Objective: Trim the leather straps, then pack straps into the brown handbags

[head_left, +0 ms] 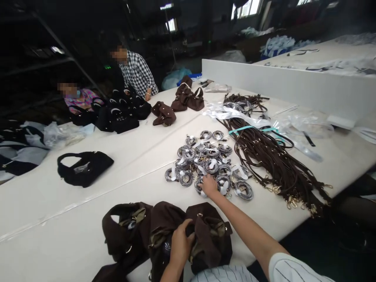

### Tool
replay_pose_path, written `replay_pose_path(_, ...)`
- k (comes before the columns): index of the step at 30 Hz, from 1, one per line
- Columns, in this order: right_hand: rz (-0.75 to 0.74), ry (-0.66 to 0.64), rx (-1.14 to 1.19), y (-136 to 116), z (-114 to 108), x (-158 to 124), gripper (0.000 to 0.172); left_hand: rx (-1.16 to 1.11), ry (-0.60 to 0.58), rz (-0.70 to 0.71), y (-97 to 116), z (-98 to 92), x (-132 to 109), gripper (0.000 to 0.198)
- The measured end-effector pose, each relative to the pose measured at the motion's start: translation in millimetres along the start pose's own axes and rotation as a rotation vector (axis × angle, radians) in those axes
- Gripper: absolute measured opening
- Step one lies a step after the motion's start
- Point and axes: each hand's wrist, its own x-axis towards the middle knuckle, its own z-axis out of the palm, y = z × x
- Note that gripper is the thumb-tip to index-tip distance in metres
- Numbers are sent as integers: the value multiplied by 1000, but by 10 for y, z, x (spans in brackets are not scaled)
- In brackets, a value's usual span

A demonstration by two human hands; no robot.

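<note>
Near my body stand several dark brown fabric handbags (168, 214) with gold-coloured rings and olive linings. My left hand (181, 241) is closed on the edge of a brown handbag (207, 231), with the thumb toward its opening. My right hand (209, 186) reaches forward to a pile of coiled straps in clear wrapping with white tabs. Its fingers are bent around the edge of one coiled strap (199, 187) at the near side of the pile; the fingertips are partly hidden.
Long brown straps (264, 152) with gold clasps lie bundled to the right, under a turquoise band (251, 129). A black handbag (85, 168) lies on the left. Farther back are brown bags (183, 98), black bags (120, 113), two people and a white divider (279, 82).
</note>
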Motion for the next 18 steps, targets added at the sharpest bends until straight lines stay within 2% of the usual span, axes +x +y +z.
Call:
replay_pose_path(2, -50, 28, -46, -45, 110, 11, 26, -19, 1, 39, 30, -30, -6, 32)
replay_pose_path(3, -88, 29, -60, -27, 142, -7, 26, -24, 4, 58, 35, -43, -9, 30)
replay_pose_path(7, -233, 25, -84, 192, 115, -221, 44, 42, 35, 52, 20, -65, -21, 29)
replay_pose_path(9, -281, 70, -69, 296, -4, -405, 45, 64, 46, 46, -1, -67, -29, 26)
replay_pose_path(11, -278, 171, -39, 346, -194, -628, 44, 32, 56, 70, -33, -63, -25, 23)
replay_pose_path(12, -257, 257, 37, 343, -302, -754, 42, -3, 63, 89, -53, -57, -11, 21)
replay_pose_path(14, -234, 403, 352, 277, -487, -1038, 36, -84, 78, 122, -94, -29, 52, 21)
replay_pose_path(15, -249, 397, 568, 217, -539, -1194, 31, -121, 88, 124, -112, -8, 100, 23)
replay_pose_path(16, -275, 314, 789, 146, -548, -1354, 28, -150, 97, 114, -127, 17, 155, 24)
replay_pose_path(18, -317, -29, 1105, -3, -428, -1665, 26, -183, 107, 78, -142, 74, 263, 26)
